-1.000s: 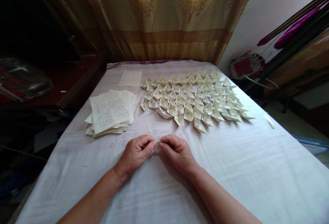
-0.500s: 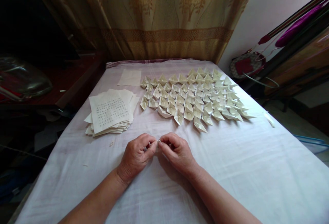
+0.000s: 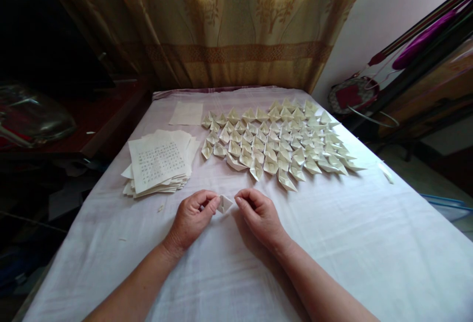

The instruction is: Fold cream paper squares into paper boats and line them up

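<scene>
My left hand [image 3: 192, 216] pinches a small folded paper piece [image 3: 224, 204] between thumb and forefinger, just above the white cloth. My right hand [image 3: 258, 215] hovers a finger's width to the right of the piece, fingers curled in, apart from the paper. Beyond the hands lie several rows of finished folded paper boats [image 3: 281, 142]. A stack of printed paper sheets [image 3: 158, 162] rests to the left of them.
A white cloth covers the table [image 3: 354, 243]. A single blank sheet [image 3: 186, 113] lies at the far left near the curtain [image 3: 236, 26]. Dark furniture stands to the left; a round woven object [image 3: 353, 95] and rods lean at the right.
The hands have drawn slightly apart. The right hand has let go of the folded piece, which now shows between them in the left hand's pinch.
</scene>
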Tool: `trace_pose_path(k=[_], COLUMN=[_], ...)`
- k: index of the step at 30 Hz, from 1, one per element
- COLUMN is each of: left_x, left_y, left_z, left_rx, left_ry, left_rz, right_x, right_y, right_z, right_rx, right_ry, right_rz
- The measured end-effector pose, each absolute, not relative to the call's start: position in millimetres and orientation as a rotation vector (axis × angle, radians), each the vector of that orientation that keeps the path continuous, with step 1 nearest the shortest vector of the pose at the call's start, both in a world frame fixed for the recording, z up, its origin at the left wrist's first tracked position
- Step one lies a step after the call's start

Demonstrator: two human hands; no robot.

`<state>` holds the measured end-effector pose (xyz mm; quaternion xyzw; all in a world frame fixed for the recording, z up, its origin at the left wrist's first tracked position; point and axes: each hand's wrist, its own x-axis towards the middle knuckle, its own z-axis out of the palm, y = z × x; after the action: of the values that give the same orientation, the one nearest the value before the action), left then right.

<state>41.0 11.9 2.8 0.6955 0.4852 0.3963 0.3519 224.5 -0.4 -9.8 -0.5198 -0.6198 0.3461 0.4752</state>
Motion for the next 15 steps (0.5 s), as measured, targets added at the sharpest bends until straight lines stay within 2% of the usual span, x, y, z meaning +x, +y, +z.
trace_pose_path(k=[9,15], left_x=[42.0,43.3], left_y=[8.1,10.1], left_z=[3.6,3.5], left_rx=[1.908,1.885], left_ry=[1.158,1.192], left_rz=[0.917,0.974], right_x=[217.8,215.3], right_y=[-5.4,-3.9], right_z=[-3.0,-5.3], right_rx=[-1.198,-1.213], right_ry=[-1.628,-1.543], right_rz=[0.851,0.921])
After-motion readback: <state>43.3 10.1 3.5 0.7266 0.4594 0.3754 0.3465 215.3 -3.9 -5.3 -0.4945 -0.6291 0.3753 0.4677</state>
